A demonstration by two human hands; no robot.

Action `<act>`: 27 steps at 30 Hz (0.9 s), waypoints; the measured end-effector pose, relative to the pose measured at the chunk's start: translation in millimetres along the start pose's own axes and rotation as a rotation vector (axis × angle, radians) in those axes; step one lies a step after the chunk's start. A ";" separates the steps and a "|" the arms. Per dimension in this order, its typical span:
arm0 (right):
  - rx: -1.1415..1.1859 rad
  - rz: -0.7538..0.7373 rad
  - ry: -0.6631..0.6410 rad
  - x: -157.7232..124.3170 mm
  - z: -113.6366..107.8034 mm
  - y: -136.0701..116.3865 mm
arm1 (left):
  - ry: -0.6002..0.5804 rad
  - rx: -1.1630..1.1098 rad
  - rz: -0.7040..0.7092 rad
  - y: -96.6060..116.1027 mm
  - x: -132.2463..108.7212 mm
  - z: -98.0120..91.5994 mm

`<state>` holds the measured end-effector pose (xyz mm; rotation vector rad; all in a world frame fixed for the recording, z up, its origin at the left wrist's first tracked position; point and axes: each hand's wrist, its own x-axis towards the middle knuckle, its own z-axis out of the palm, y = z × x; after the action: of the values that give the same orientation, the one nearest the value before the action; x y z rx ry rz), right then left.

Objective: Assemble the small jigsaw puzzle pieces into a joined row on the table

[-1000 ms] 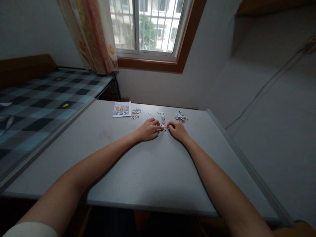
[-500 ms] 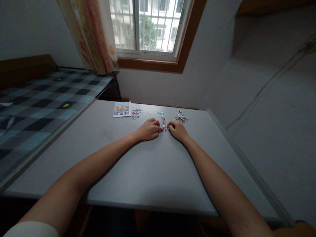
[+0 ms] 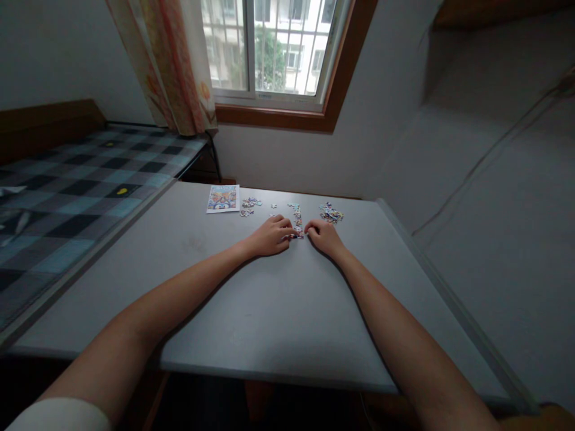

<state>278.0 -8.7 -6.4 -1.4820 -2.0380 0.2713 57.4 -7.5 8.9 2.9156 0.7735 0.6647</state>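
Note:
A narrow strip of joined jigsaw puzzle pieces (image 3: 297, 216) runs toward me on the white table, bending left at its far end. My left hand (image 3: 272, 235) is at the strip's near end, thumb and index finger closed around a small puzzle piece (image 3: 293, 236) against its left side. Just right of that end, my right hand (image 3: 324, 236) rests on the table with its fingers curled in. Whatever those fingers may hold is hidden. A pile of loose pieces (image 3: 331, 213) lies beyond the right hand, and another loose group (image 3: 250, 206) beyond the left.
A printed picture sheet (image 3: 223, 199) lies at the table's far left. One single piece (image 3: 274, 206) sits between the left group and the strip. The white table (image 3: 269, 311) adjoins a bed with a checked cover (image 3: 112, 164). A window (image 3: 274, 54) and curtain (image 3: 175, 72) are behind.
The fingers of my left hand have shifted slightly at the strip's near end, where more of the small piece shows. My right hand stays nearly still.

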 end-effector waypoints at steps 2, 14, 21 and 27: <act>0.001 -0.001 -0.001 -0.1 0.0 0.2 | 0.004 -0.004 0.002 -0.4 -0.3 0.2; 0.005 0.009 -0.007 -0.2 -2.1 -4.6 | 0.000 -0.012 0.047 -1.9 -1.5 0.6; 0.004 0.012 -0.001 -0.2 -1.1 -2.8 | -0.001 -0.017 0.051 -1.1 -0.5 0.2; 0.001 0.003 0.005 0.5 1.5 0.4 | -0.005 0.011 0.062 -2.2 -0.4 1.3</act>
<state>277.4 -7.9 -7.6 -1.4834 -2.0320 0.2700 56.6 -5.7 7.2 2.9607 0.6915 0.6601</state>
